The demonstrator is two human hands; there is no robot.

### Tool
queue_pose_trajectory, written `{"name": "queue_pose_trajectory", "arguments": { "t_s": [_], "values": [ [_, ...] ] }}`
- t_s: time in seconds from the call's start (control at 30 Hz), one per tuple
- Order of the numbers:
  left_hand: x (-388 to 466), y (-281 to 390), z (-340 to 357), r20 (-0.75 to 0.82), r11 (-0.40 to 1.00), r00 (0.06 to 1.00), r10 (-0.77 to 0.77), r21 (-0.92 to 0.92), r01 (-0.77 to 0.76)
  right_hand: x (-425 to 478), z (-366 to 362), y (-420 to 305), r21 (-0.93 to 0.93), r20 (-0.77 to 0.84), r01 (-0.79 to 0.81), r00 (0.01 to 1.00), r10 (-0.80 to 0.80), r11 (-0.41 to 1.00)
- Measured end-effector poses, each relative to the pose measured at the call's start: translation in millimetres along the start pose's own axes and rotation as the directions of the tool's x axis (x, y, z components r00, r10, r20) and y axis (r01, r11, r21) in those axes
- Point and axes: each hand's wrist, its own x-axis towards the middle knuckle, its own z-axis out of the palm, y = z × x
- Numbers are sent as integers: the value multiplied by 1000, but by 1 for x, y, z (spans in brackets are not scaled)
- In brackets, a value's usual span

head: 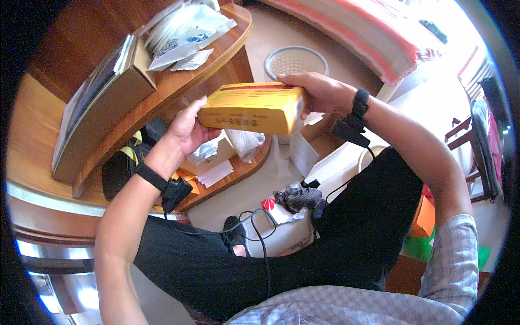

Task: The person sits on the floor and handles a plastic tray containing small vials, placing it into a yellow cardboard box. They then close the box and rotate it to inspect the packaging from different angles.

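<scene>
A yellow cardboard box with printed writing is held up lengthwise between my two hands, above the floor and beside the wooden shelf unit. My left hand grips its left end, thumb on the upper edge and fingers beneath. At the right end my right hand has its fingers along the top and far side. The box looks closed. Both wrists wear black straps with small black devices and cables.
On the curved wooden shelf stand plastic packets and a cardboard holder with folders. Beyond the box is a round waste basket. An open carton and a crumpled dark bag lie on the floor, with cables hanging between my legs.
</scene>
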Motion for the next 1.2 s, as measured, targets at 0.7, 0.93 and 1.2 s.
{"name": "queue_pose_trajectory", "arguments": {
  "t_s": [0.7, 0.93, 1.2],
  "values": [
    [25, -2, -26, -16, 988, 988, -157, -7, 157, -14, 19, -11, -823, 15, 291, 869, -494, 488],
    [12, 0, -17, -57, 974, 987, -150, 160, 157, -17, 16, -12, -711, -85, 149, 952, -294, 687],
    [-10, 11, -1, 8, 950, 997, -78, 305, 72, -12, -12, 4, -301, -65, 183, 975, -212, 936]
  ]
}}
